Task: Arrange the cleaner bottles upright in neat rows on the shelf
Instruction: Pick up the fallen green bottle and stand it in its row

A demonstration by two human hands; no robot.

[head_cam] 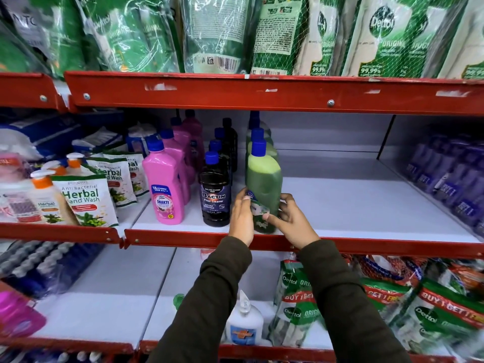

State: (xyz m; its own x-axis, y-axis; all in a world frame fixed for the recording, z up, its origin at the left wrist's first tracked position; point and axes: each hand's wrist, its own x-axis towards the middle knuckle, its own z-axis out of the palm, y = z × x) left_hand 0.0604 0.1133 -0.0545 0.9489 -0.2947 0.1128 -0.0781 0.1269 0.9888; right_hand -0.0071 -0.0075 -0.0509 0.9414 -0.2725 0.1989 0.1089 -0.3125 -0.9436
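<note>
A green cleaner bottle [264, 179] with a blue cap stands upright at the front of the middle shelf [353, 205]. My left hand [242, 216] presses its left side and my right hand [293, 220] holds its right side near the label. Behind it more green bottles [258, 132] run back in a row. To its left stand a row of black Bactin bottles [215, 199] and a row of pink Shakti bottles [163, 189], all upright with blue caps.
Right of the green row the white shelf board is bare up to purple packs [450, 184]. Herbal hand-wash pouches [86, 200] and pump bottles fill the left bay. Dettol pouches [379, 35] hang above; a white bottle [244, 323] and Dettol packs lie below.
</note>
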